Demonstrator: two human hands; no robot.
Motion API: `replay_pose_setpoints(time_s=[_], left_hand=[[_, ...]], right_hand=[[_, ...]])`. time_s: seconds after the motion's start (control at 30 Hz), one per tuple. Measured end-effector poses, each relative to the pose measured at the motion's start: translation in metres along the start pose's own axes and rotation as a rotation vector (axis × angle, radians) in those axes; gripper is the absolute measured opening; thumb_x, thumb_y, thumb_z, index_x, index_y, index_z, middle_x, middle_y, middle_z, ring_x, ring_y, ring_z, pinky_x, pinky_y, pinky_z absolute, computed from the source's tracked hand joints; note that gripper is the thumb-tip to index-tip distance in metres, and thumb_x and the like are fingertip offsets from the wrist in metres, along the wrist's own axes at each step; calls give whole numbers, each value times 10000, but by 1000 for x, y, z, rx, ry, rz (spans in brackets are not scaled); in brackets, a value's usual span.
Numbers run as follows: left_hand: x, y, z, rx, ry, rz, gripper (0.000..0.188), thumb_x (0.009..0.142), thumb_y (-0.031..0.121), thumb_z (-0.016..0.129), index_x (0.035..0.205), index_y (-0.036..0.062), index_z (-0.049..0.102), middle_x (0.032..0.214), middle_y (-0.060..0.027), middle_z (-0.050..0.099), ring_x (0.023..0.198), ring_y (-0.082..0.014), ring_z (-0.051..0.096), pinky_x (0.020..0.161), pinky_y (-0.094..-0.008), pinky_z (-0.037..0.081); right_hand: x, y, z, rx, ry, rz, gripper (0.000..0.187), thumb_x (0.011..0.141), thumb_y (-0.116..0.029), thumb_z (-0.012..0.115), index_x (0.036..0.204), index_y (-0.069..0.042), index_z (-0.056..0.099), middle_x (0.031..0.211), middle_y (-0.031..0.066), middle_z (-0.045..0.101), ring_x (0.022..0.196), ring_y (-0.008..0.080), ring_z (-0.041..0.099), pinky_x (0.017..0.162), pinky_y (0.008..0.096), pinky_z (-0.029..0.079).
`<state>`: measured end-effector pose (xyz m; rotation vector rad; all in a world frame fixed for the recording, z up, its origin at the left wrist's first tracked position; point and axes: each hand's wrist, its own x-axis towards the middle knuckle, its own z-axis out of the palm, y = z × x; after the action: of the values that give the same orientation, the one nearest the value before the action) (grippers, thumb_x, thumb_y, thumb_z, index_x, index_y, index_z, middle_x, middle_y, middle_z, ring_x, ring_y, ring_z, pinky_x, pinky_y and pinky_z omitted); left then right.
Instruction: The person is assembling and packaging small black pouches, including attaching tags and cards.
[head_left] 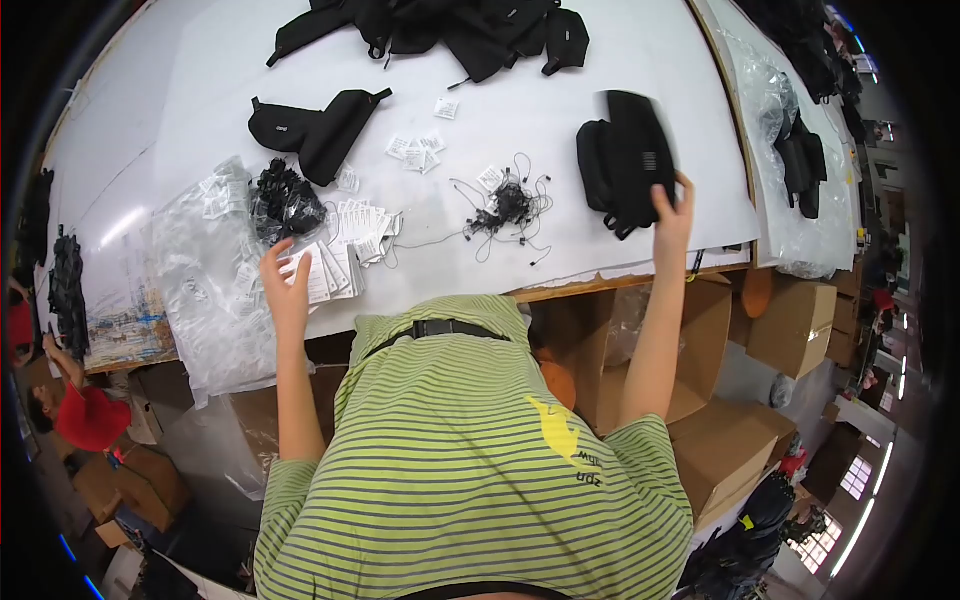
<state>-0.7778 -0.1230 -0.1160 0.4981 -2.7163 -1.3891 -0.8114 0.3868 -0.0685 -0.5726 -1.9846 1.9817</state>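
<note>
At the right of the table, my right hand (676,212) grips the lower right edge of a black bag (628,150), a small sling or chest bag by its shape. Its top edge is slightly blurred. My left hand (286,272) is open, thumb and fingers apart, beside a fanned stack of white printed tags (338,272). Behind that hand sits a bundle of black straps or cords in clear plastic (284,202). A tangle of black tag strings (505,205) lies mid-table, between my two hands.
Further back are two joined black bags (320,130) and a heap of more black bags (450,30). Loose white tags (415,152) lie mid-table. Clear plastic sheeting (205,290) covers the left side. Open cardboard boxes (700,330) stand below the table's right edge. A person in red (90,415) is far left.
</note>
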Motion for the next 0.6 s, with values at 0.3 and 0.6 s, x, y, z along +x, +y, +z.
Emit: replay_pose_setpoints(time_s=[0.3, 0.6], left_hand=[[-13, -74, 11, 551, 115, 87, 709, 744, 389, 703, 1272, 13, 416, 1260, -192, 394, 1178, -356, 364, 995, -448, 284], [-10, -72, 8, 645, 254, 93, 754, 692, 349, 737, 1277, 3, 411, 1229, -165, 430, 1134, -356, 403, 953, -451, 326]], right_hand=[[117, 131, -141, 221, 311, 625, 218, 838, -251, 646, 912, -63, 563, 779, 36, 584, 660, 148, 553, 518, 259, 429], [136, 132, -137, -620, 299, 669, 467, 787, -392, 667, 1175, -145, 586, 920, 63, 632, 757, 197, 579, 623, 323, 452]])
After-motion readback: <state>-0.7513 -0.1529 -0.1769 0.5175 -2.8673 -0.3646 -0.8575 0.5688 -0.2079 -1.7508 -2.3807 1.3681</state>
